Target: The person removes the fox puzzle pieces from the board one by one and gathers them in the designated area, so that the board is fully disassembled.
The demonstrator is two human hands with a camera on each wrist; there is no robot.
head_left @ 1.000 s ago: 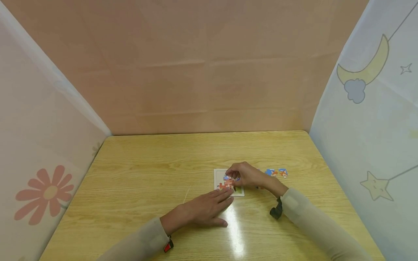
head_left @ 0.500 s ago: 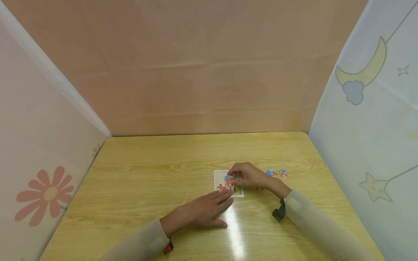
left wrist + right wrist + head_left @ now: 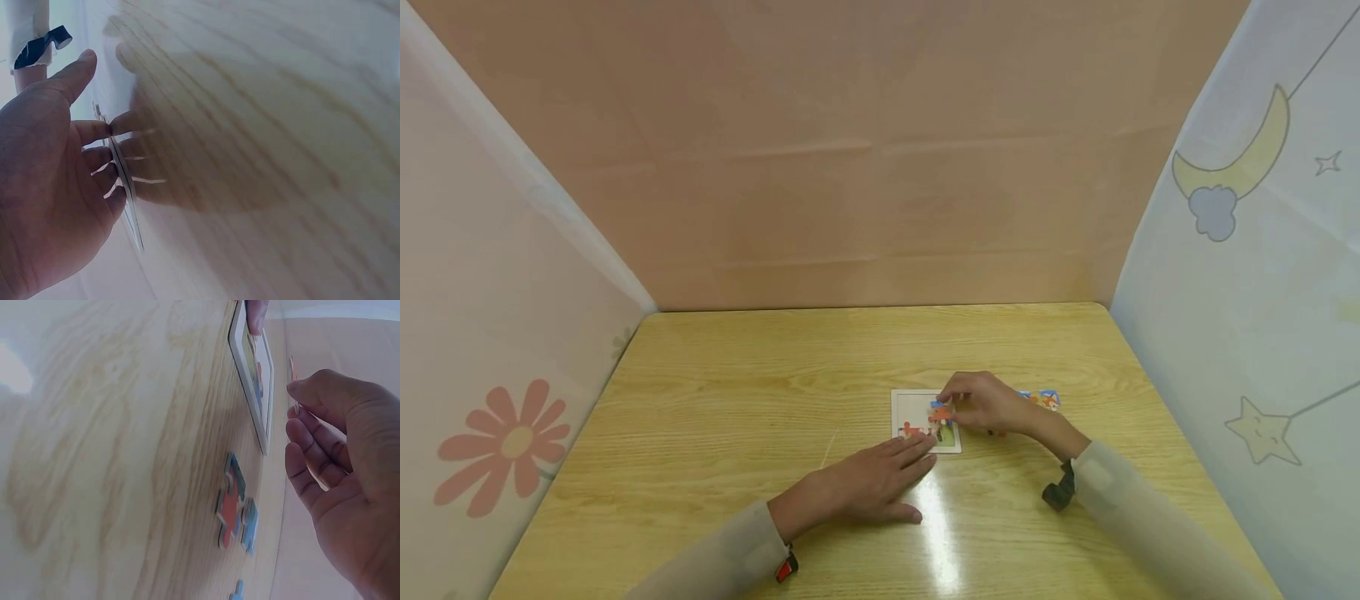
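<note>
A square white-rimmed puzzle tray (image 3: 894, 414) lies on the table, with an orange puzzle piece (image 3: 912, 430) and a greenish area showing inside it. My left hand (image 3: 876, 482) is stretched out flat, its fingertips resting on the tray's near edge. Over the tray's right side, my right hand (image 3: 992, 403) pinches a blue and orange puzzle piece (image 3: 940, 412) between thumb and fingers. From the right wrist, that piece appears edge-on and raised off the tray. The left fingers cover part of the tray's near side.
Several loose puzzle pieces (image 3: 229, 509) lie on the wooden table (image 3: 737, 375) to the right of the tray, partly hidden by the right hand in the head view. Fabric walls stand along the left, back and right sides.
My right hand has shifted to the right over the tray, carrying the pinched puzzle piece with it. The left hand stays in place on the tray's edge.
</note>
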